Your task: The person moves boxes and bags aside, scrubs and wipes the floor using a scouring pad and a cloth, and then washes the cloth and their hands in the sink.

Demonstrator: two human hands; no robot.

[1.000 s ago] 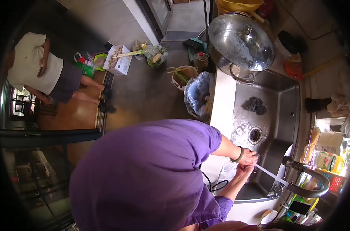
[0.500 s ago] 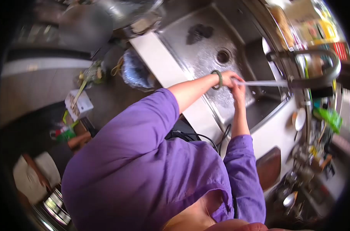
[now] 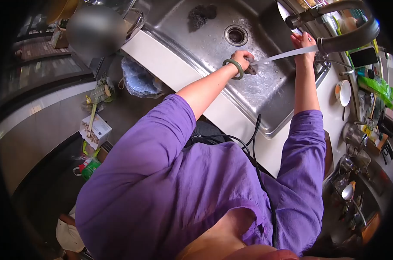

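Note:
My left hand (image 3: 241, 60), with a green bangle (image 3: 233, 69) at its wrist, is over the steel sink (image 3: 287, 86). Its fingers close around a small dark grey thing (image 3: 251, 68) that I cannot make out. A water stream (image 3: 283, 54) from the curved faucet (image 3: 343, 42) falls onto that thing. My right hand (image 3: 304, 42) is raised beneath the faucet, its fingers loosely bent and apart, with nothing visible in them. In this view the stream crosses in front of its wrist. A dark clump (image 3: 201, 17) lies in the sink beyond the drain (image 3: 236, 35).
A white counter edge (image 3: 170, 65) runs along the sink. On the right counter are a white bowl (image 3: 343, 92), a green bag (image 3: 378, 89) and a metal spoon (image 3: 347, 191). A bin with a blue liner (image 3: 140, 80) and a white box (image 3: 95, 130) stand on the floor. Black cables (image 3: 252, 143) hang before me.
My hands were together under the stream and are now apart. My right hand has moved up and right to beneath the faucet. The small grey thing now shows in my left hand.

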